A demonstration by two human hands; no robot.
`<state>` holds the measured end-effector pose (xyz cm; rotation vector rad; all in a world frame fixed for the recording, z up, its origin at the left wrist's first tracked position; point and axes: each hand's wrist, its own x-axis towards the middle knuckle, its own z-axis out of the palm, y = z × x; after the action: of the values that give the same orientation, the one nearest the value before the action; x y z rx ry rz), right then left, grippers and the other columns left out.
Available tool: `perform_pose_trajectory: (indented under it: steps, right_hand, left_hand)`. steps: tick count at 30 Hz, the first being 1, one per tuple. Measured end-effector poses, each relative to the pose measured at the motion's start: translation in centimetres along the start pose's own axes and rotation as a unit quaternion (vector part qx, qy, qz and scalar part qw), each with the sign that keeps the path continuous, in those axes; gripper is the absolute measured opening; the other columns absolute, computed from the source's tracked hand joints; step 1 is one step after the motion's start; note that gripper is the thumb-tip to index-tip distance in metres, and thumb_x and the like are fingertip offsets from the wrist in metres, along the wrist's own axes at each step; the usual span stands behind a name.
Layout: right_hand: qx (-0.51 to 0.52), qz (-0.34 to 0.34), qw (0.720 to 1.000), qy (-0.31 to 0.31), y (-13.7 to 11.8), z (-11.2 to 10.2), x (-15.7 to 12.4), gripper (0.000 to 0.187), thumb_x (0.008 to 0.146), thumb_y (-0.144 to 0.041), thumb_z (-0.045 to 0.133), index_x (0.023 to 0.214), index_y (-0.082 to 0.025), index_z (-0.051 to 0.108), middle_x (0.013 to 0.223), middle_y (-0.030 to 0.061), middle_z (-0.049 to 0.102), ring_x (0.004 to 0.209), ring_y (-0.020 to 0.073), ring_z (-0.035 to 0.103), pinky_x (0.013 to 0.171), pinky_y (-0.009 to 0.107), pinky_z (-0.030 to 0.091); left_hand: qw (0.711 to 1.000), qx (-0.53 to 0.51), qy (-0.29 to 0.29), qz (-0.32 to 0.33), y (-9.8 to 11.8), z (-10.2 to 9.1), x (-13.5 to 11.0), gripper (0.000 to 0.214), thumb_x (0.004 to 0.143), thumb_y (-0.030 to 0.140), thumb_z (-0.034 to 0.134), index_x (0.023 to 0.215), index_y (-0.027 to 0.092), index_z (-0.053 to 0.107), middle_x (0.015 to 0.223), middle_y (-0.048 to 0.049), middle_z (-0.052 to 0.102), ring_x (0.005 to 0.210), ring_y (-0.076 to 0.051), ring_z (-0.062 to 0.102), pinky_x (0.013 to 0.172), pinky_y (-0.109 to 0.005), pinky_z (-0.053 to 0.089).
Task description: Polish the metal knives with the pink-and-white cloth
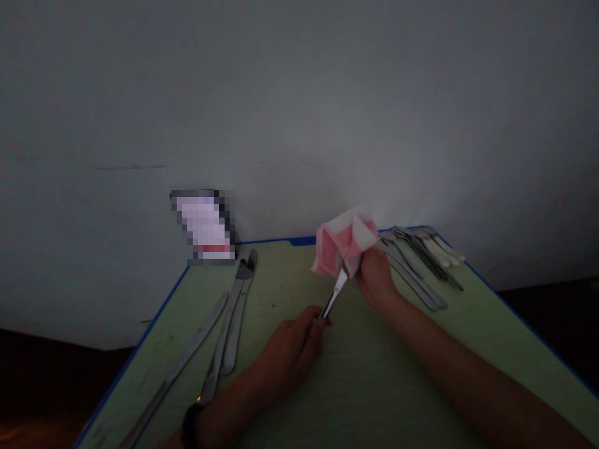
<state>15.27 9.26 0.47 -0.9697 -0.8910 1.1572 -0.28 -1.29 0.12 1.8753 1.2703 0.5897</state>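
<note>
My left hand [292, 355] is closed round the lower end of a shiny piece of metal cutlery [334, 296], which slants up and away over the table. A pink and white cloth [346, 240] covers its far end, so I cannot tell its kind. My right hand [377, 277] is closed on that cloth, bunched around the metal. To the left, beside my left forearm, several table knives [196, 343] lie lengthwise on the table.
The pale green table [374, 386] has a blue edge and meets a grey wall [299, 112]. More metal cutlery [416, 280] lies at the back right, some with white handles [440, 252]. A phone with a blurred screen [206, 227] leans on the wall at the back left.
</note>
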Motion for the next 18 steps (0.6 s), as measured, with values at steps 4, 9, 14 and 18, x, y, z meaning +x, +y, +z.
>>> perform_pose_trajectory:
  steps: [4, 9, 14, 18]
  right_hand:
    - [-0.014, -0.027, 1.000, 0.001, 0.4, -0.2, 0.0, 0.021, 0.072, -0.025, 0.041, 0.052, -0.020, 0.044, 0.046, -0.0050, 0.041, 0.043, 0.0092, 0.032, 0.042, 0.023, 0.024]
    - [-0.147, 0.026, 0.988, -0.043, 2.0, 1.6, -4.5, 0.020, 0.071, -0.024, 0.041, 0.053, -0.019, 0.047, 0.048, -0.0040, 0.045, 0.045, 0.0099, 0.035, 0.043, 0.023, 0.025]
    - [-0.120, 0.054, 0.990, -0.050, 2.1, 2.5, -6.2, 0.019, 0.072, -0.029, 0.043, 0.060, -0.018, 0.052, 0.057, -0.0026, 0.052, 0.052, 0.0105, 0.039, 0.046, 0.023, 0.028]
    - [-0.085, 0.053, 0.994, -0.032, 1.5, 1.7, -3.9, 0.023, 0.073, -0.032, 0.041, 0.055, -0.019, 0.047, 0.051, -0.0040, 0.046, 0.048, 0.0103, 0.034, 0.045, 0.024, 0.025]
  left_hand:
    - [0.998, -0.065, -0.009, -0.009, -0.2, -0.1, 0.1, 0.031, 0.094, 0.038, 0.027, 0.097, 0.017, 0.049, 0.055, 0.0057, 0.044, 0.049, -0.010, 0.044, 0.048, -0.020, 0.034]
    - [0.991, -0.123, 0.043, -0.026, -0.9, 0.0, 0.5, 0.025, 0.093, 0.037, 0.031, 0.087, 0.018, 0.046, 0.057, 0.0056, 0.043, 0.050, -0.010, 0.042, 0.048, -0.020, 0.036]
    - [0.993, -0.110, 0.049, -0.011, -0.9, 0.0, 0.6, 0.022, 0.092, 0.034, 0.032, 0.086, 0.018, 0.047, 0.057, 0.0052, 0.045, 0.050, -0.010, 0.044, 0.051, -0.021, 0.038]
    - [0.996, -0.081, 0.031, -0.022, -0.3, -0.2, 0.5, 0.027, 0.092, 0.036, 0.030, 0.087, 0.017, 0.048, 0.057, 0.0048, 0.047, 0.050, -0.010, 0.045, 0.049, -0.020, 0.037]
